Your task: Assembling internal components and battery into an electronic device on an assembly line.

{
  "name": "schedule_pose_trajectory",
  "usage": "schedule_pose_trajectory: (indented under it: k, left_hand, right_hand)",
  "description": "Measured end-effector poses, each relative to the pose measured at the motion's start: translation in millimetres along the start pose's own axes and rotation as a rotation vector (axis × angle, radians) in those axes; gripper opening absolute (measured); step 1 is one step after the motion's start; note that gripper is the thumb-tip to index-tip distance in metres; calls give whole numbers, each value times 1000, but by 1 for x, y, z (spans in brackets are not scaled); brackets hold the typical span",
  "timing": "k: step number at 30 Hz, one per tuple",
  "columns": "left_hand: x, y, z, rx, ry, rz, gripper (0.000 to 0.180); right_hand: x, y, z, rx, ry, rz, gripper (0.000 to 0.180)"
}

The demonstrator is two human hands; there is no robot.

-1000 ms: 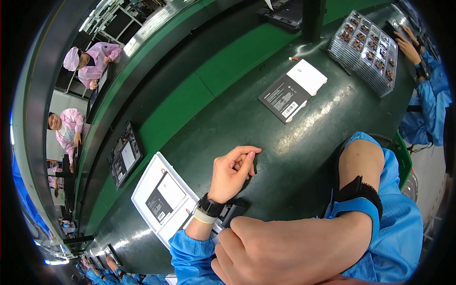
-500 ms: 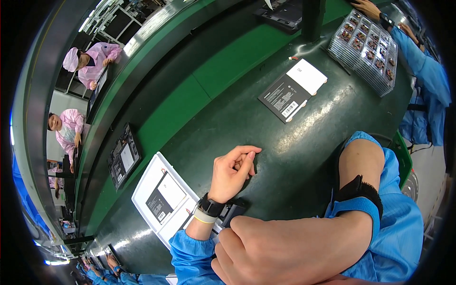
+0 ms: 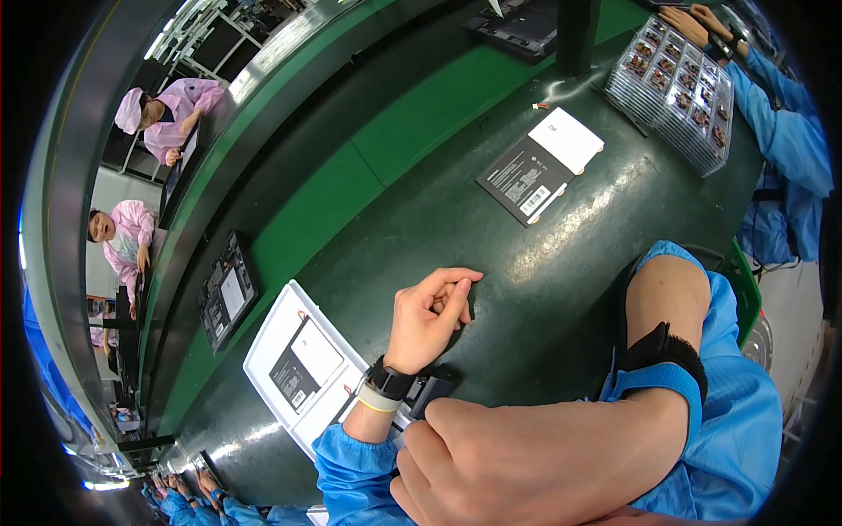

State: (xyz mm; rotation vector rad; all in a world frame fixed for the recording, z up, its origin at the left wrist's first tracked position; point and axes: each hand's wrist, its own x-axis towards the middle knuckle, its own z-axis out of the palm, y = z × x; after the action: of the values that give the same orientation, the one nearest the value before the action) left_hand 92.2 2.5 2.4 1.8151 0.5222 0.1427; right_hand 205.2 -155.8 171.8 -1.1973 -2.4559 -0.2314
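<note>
My left hand lies on the dark green table, fingers curled and thumb against the index finger, with nothing seen between them. A black watch and a pale band circle its wrist. Large in front, my right hand crosses over my left forearm with bent fingers; their tips and anything under them are hidden. A dark block-shaped object shows partly beside my left wrist. Farther off lies a flat black-and-white battery pack with a short wired connector. Left of my hand, a white tray holds a similar battery pack, another partly covered.
A stack of clear compartment trays with small wired parts stands far right, by a co-worker's hands. On the green conveyor belt sit an opened device and a dark panel. People in pink work beyond.
Both my hands stay in place. The opened device and the dark panel have shifted slightly leftward with the belt. At the upper right, the co-worker's hands have moved closer together.
</note>
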Motion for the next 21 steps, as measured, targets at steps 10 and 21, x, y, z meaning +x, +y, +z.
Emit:
schedule_pose_trajectory:
  k: [10, 21]
  left_hand:
    - [0, 1, 0, 5, -1, -1, 19]
    - [0, 0, 0, -5, 0, 14, 18]
  right_hand:
    - [3, -7, 16, 216, 268, 92, 22]
    - [1, -1, 2, 7, 22, 11, 23]
